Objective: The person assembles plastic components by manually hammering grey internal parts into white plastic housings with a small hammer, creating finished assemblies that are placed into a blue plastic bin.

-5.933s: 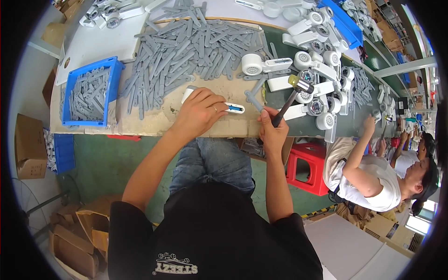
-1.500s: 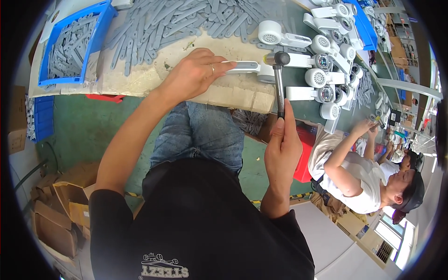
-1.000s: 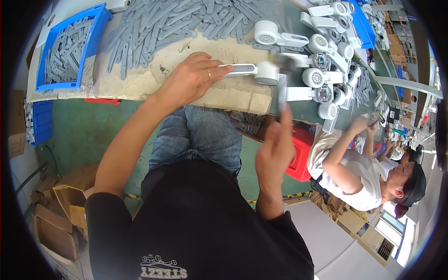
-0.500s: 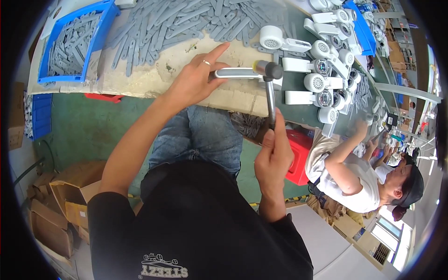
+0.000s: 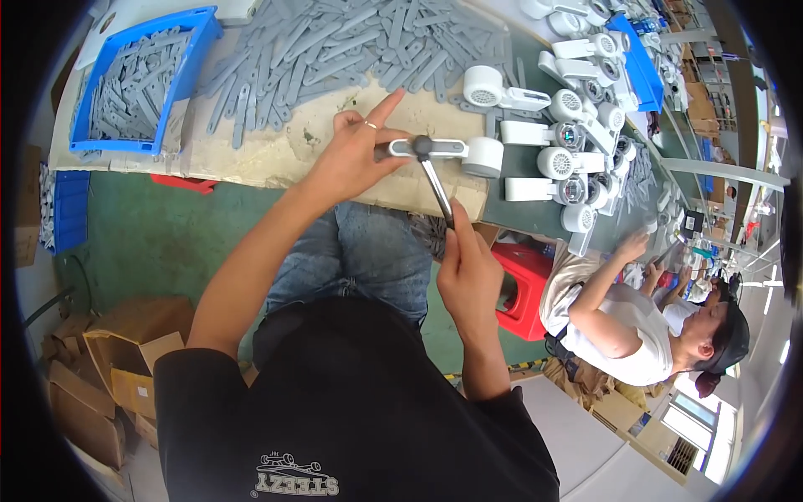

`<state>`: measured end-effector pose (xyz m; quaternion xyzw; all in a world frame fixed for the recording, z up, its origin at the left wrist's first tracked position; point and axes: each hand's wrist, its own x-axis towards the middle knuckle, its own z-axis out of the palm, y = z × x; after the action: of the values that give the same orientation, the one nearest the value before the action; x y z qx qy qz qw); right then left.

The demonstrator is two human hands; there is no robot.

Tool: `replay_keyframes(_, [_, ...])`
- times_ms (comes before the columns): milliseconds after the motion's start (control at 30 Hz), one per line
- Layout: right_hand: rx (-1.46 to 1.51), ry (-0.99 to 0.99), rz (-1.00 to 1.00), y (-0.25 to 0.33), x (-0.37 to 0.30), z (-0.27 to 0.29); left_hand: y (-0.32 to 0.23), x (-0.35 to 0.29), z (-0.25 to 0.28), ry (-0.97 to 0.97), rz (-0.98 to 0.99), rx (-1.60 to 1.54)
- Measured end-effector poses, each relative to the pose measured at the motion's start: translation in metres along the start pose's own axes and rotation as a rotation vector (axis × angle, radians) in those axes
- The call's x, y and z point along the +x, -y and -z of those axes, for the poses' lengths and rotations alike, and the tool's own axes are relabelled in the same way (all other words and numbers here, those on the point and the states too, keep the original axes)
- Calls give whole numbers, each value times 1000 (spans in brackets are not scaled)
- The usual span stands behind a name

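My left hand (image 5: 355, 155) grips the near end of a white handheld fan (image 5: 483, 157), its index finger stretched out. The fan lies sideways over the table edge, its round head to the right and a grey strip (image 5: 405, 148) along its handle. In my right hand (image 5: 470, 272) is a small hammer (image 5: 435, 188) with a shiny metal shaft. Its dark round head is over the middle of the fan's handle; whether it touches I cannot tell. Several flat grey strips (image 5: 335, 50) lie heaped beyond my left hand.
At the left a blue bin (image 5: 163, 125) holds more grey strips. Several white fans (image 5: 531, 191) crowd the table's right side. A co-worker in a white top (image 5: 619, 326) sits to the right by a red stool (image 5: 525, 293). Cardboard boxes (image 5: 138, 335) stand on the floor at the left.
The hammer head has moved left along the fan's handle, from near the fan's head to its middle. My right hand has shifted left with it. My left hand keeps its hold.
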<state>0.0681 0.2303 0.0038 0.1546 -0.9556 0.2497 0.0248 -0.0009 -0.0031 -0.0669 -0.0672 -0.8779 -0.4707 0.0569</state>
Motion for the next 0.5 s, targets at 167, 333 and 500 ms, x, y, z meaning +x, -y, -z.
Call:
replay_keyframes(167, [433, 0, -141, -13, 5, 16, 13, -8, -6, -41, -250, 104])
replay_keyframes(333, [842, -134, -143, -40, 25, -7, -10, -20, 25, -305, -350, 20])
replay_keyframes(500, [1024, -19, -312, -64, 50, -40, -2, 10, 131, -619, 116, 120])
